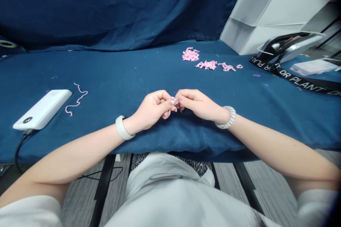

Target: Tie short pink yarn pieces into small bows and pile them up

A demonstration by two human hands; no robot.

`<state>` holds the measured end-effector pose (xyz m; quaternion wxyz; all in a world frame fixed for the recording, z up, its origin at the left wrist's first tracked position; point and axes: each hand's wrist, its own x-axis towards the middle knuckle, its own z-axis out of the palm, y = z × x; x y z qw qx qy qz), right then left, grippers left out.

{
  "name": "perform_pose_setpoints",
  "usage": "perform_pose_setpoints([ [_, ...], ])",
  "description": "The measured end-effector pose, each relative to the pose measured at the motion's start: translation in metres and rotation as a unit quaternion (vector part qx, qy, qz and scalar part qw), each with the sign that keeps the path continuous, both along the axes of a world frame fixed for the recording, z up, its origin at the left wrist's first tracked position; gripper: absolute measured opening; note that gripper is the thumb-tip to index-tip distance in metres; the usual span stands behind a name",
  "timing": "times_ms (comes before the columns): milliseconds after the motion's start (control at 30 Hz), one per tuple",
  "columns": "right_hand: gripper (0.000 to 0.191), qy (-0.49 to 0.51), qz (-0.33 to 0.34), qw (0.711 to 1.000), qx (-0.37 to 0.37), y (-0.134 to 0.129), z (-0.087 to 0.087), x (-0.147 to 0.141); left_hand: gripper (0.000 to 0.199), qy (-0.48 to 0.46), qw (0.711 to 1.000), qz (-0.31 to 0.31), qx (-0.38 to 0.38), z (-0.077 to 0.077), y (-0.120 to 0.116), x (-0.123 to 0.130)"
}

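My left hand (154,109) and my right hand (198,103) meet over the front part of the blue-covered table, fingertips close together. A short bit of pink yarn (168,114) shows at the left fingers, pinched under the thumb. My right hand's thumb and fingers are closed at the same spot, on the yarn's other part, mostly hidden by the fingers. To the left lies a loose, wavy strand of pink yarn (79,101). Farther back on the right rest small piles of short pink yarn pieces (190,54), (207,65), (227,67).
A white power bank (44,110) with a black cable lies at the left. At the right are a black lettered strap (301,81), a dark glossy device (290,48) and a white flat case (314,66). White boxes (266,10) stand behind; a blue curtain (119,7) hangs at the back.
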<state>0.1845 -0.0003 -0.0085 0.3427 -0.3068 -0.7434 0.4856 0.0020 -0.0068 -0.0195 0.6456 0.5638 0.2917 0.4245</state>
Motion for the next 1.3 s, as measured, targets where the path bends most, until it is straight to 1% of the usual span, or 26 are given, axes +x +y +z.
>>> perform_pose_setpoints([
  [100,0.038,-0.014,-0.019,0.999,0.025,-0.002,0.003,-0.001,0.034,0.008,1.0,0.01,-0.006,0.0,0.001,0.0],
  [233,0.032,-0.014,-0.053,0.997,0.051,-0.002,0.003,0.001,0.036,0.009,0.999,0.029,-0.041,0.003,0.002,0.001],
  [300,0.028,-0.014,-0.067,0.994,0.083,-0.001,0.002,0.002,0.034,0.002,0.998,0.024,-0.054,0.004,0.002,0.001],
  [400,0.02,-0.014,-0.085,0.983,0.162,-0.002,0.001,0.005,0.03,-0.008,0.997,-0.002,-0.075,0.004,0.003,-0.001],
  [533,0.011,-0.001,-0.085,0.962,0.259,-0.004,0.003,0.007,0.026,-0.01,0.993,-0.043,-0.109,0.004,0.003,-0.004],
  [633,0.008,0.006,-0.076,0.947,0.311,-0.005,0.004,0.006,0.027,-0.009,0.99,-0.082,-0.117,0.004,0.002,-0.004],
  [767,0.006,0.033,-0.061,0.93,0.362,-0.007,0.004,0.003,0.03,-0.019,0.983,-0.112,-0.147,0.006,-0.001,-0.005],
  [867,0.005,0.048,-0.049,0.919,0.388,-0.011,0.005,0.002,0.033,-0.028,0.977,-0.147,-0.155,0.008,-0.004,-0.005],
  [967,0.004,0.055,-0.045,0.913,0.401,-0.014,0.007,0.001,0.032,-0.019,0.974,-0.167,-0.151,0.009,-0.004,-0.006],
  [1300,0.014,0.05,-0.019,0.918,0.393,-0.018,0.006,-0.001,0.028,0.032,0.969,-0.209,-0.124,0.008,-0.002,-0.011],
])
